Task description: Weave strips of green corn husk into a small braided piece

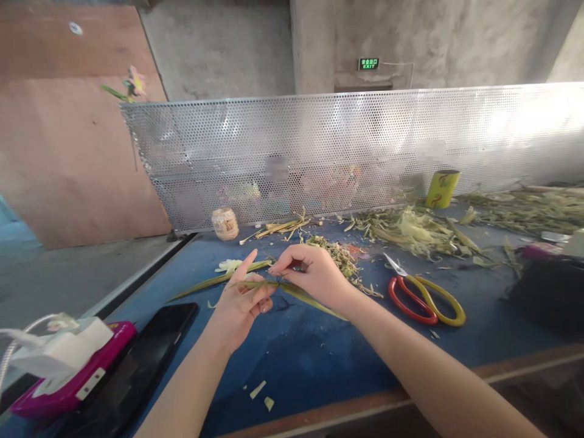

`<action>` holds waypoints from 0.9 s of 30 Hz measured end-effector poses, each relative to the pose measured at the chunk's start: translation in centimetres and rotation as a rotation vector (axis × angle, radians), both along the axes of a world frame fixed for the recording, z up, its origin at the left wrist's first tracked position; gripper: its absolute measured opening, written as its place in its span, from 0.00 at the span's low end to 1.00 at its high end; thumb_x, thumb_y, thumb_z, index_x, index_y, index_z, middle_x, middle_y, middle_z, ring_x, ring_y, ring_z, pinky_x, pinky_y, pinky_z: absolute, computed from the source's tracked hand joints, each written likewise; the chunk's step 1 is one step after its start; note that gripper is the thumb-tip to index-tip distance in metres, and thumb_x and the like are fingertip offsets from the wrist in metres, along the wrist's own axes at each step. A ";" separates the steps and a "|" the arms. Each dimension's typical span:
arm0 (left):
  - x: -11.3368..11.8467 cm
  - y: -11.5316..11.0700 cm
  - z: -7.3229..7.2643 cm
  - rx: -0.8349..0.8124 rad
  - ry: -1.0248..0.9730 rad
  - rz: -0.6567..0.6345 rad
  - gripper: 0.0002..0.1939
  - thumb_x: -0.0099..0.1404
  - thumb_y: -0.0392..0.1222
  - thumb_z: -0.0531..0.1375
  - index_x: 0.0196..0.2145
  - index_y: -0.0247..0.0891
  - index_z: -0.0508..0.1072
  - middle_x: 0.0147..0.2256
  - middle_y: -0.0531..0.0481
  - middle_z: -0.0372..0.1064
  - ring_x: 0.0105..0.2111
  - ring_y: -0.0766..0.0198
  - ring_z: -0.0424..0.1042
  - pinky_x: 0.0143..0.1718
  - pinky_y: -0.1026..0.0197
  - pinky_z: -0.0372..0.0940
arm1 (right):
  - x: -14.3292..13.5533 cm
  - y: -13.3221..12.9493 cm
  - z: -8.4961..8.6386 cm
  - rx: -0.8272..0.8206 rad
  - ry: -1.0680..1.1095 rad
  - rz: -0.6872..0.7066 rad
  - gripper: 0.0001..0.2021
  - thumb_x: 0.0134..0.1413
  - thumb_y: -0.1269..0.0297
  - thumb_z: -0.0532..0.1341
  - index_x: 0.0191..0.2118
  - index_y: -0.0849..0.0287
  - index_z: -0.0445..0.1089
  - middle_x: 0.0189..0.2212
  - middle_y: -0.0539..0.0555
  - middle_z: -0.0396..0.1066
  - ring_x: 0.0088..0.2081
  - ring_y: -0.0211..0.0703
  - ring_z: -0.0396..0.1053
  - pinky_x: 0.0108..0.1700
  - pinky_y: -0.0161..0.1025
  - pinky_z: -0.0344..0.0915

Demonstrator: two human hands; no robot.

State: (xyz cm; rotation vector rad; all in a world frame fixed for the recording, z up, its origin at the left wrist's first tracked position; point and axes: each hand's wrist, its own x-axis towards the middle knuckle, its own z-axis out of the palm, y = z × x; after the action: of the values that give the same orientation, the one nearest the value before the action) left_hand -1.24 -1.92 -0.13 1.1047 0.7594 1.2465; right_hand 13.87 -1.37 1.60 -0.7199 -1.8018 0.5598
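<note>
My left hand (244,299) grips a long green plant strip (308,295) between thumb and fingers, its index finger pointing up. The strip's narrow end runs out to the right, under my right wrist. Just above it, my right hand (314,271) is closed in a pinch, touching or nearly touching the strip; a thin dark thread or wire seems to be at its fingertips, too fine to name. Behind my left hand, another long green leaf (201,285) lies on the blue tabletop (314,371) beside a pale, crumpled flower-like piece (229,266).
Red-and-yellow-handled scissors (424,298) lie open at right. Dried plant scraps (342,258) and leaf heaps (420,231) spread behind. A jar (225,224) and yellow cylinder (442,188) stand near the perforated metal screen (255,140). A phone (150,353) and magenta power strip (86,377) lie left.
</note>
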 end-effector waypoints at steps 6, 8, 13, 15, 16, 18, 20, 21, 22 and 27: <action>0.2 -0.1 0.2 0.007 0.009 0.027 0.47 0.46 0.28 0.64 0.59 0.39 0.45 0.20 0.58 0.62 0.19 0.74 0.57 0.17 0.69 0.53 | 0.2 0.1 0.0 -0.016 0.053 0.003 0.05 0.44 0.76 0.57 0.25 0.61 0.68 0.26 0.51 0.69 0.30 0.36 0.67 0.35 0.36 0.65; 0.2 -0.1 0.2 -0.014 0.000 0.041 0.47 0.46 0.28 0.64 0.59 0.37 0.44 0.22 0.55 0.65 0.20 0.72 0.61 0.16 0.69 0.55 | 0.2 0.1 0.0 -0.007 0.054 -0.006 0.05 0.44 0.76 0.57 0.25 0.61 0.68 0.26 0.51 0.69 0.30 0.36 0.67 0.35 0.36 0.65; 0.0 -0.2 0.4 -0.061 -0.033 0.021 0.41 0.50 0.27 0.61 0.58 0.36 0.46 0.28 0.49 0.71 0.26 0.67 0.68 0.17 0.69 0.60 | 0.2 0.0 0.1 0.022 0.048 0.001 0.05 0.44 0.76 0.58 0.24 0.61 0.68 0.25 0.50 0.69 0.30 0.36 0.67 0.33 0.35 0.65; -0.1 -0.2 0.4 -0.081 -0.051 0.016 0.38 0.52 0.27 0.59 0.58 0.34 0.47 0.27 0.50 0.71 0.26 0.67 0.69 0.17 0.69 0.60 | 0.2 0.0 0.1 0.041 0.042 0.007 0.06 0.44 0.77 0.57 0.24 0.61 0.68 0.25 0.50 0.69 0.29 0.35 0.67 0.33 0.35 0.65; -0.1 -0.2 0.4 -0.092 -0.056 0.013 0.37 0.53 0.27 0.59 0.58 0.33 0.48 0.26 0.50 0.71 0.25 0.67 0.69 0.17 0.69 0.61 | 0.2 0.0 0.1 0.056 0.033 0.007 0.06 0.44 0.77 0.57 0.24 0.61 0.68 0.25 0.50 0.69 0.30 0.35 0.67 0.34 0.34 0.64; -0.1 -0.2 0.5 -0.112 -0.053 0.008 0.36 0.53 0.26 0.58 0.57 0.32 0.48 0.25 0.50 0.71 0.25 0.68 0.70 0.17 0.70 0.61 | 0.2 0.0 0.2 0.095 0.002 0.003 0.07 0.44 0.78 0.57 0.25 0.60 0.68 0.25 0.50 0.69 0.30 0.34 0.67 0.34 0.34 0.64; -0.1 -0.1 0.4 -0.135 -0.039 0.001 0.37 0.53 0.25 0.58 0.57 0.33 0.48 0.25 0.50 0.71 0.24 0.68 0.70 0.17 0.70 0.62 | 0.2 0.0 0.1 0.131 -0.030 -0.006 0.07 0.45 0.78 0.57 0.25 0.60 0.68 0.26 0.50 0.69 0.30 0.34 0.67 0.35 0.33 0.64; 0.0 -0.1 0.4 -0.145 -0.031 0.001 0.37 0.52 0.25 0.59 0.57 0.33 0.49 0.25 0.50 0.72 0.24 0.68 0.70 0.17 0.70 0.62 | 0.2 0.0 0.1 0.145 -0.045 -0.010 0.07 0.44 0.79 0.57 0.25 0.60 0.68 0.26 0.50 0.69 0.30 0.34 0.67 0.35 0.33 0.64; 0.0 -0.1 0.4 -0.150 -0.024 0.003 0.37 0.52 0.24 0.59 0.57 0.33 0.49 0.25 0.50 0.71 0.24 0.69 0.70 0.17 0.70 0.62 | 0.2 -0.1 0.1 0.158 -0.058 -0.016 0.08 0.44 0.79 0.56 0.25 0.60 0.68 0.25 0.50 0.69 0.30 0.34 0.66 0.35 0.33 0.64; 0.0 -0.1 0.2 -0.139 -0.006 0.007 0.38 0.51 0.24 0.59 0.57 0.34 0.50 0.24 0.51 0.71 0.23 0.70 0.69 0.18 0.70 0.62 | 0.2 -0.2 0.2 0.172 -0.097 -0.022 0.08 0.45 0.79 0.57 0.24 0.60 0.68 0.25 0.49 0.69 0.30 0.33 0.66 0.35 0.33 0.64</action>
State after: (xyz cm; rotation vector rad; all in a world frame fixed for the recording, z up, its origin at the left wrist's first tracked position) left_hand -1.19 -1.99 0.12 0.9856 0.8338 1.1839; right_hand 14.08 -1.60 1.79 -0.6574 -1.9032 0.3552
